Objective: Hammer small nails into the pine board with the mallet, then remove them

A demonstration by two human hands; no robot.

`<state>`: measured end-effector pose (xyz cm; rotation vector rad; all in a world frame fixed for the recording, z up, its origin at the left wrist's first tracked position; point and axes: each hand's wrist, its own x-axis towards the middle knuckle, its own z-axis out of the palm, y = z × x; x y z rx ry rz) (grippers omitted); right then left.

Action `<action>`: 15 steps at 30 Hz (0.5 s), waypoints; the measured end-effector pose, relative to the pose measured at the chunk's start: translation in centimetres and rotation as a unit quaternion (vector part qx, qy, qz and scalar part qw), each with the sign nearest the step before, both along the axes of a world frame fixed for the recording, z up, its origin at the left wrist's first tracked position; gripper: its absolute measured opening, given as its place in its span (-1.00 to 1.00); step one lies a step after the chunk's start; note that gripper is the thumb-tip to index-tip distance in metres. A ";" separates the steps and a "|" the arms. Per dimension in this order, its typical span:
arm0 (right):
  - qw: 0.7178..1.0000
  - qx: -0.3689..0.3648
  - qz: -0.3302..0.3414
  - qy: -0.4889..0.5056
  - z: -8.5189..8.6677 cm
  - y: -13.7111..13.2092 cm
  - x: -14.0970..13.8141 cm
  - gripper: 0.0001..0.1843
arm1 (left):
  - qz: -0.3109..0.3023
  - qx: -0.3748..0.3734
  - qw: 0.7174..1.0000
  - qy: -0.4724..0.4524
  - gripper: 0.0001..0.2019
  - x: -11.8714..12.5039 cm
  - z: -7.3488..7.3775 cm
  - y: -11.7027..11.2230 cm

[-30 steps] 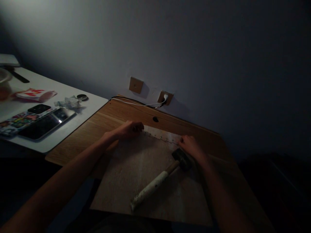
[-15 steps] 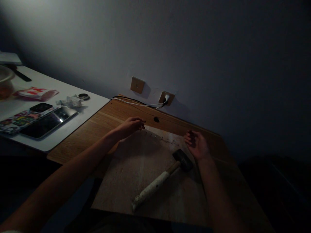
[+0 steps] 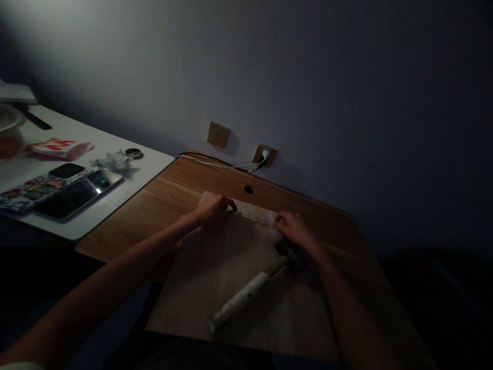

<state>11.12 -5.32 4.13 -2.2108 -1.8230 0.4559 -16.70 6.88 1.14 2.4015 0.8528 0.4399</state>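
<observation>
Dim wooden bench (image 3: 169,198) carries a pale board (image 3: 227,267). My left hand (image 3: 213,208) and right hand (image 3: 295,229) rest curled at its far edge, either end of the nail row (image 3: 256,219); whether they pinch anything I cannot tell. Hammer (image 3: 250,292) lies beside my right wrist.

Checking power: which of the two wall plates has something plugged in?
The right-hand wall plate, lower down: a white plug sits in it with a cable running left. The left wall plate is bare.
</observation>
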 end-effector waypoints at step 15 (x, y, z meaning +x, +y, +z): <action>0.966 0.075 -0.024 0.248 1.5 0.1 -0.6 -0.81 | 0.074 -0.003 0.997 -0.034 -0.81 1.4 0.3 -0.2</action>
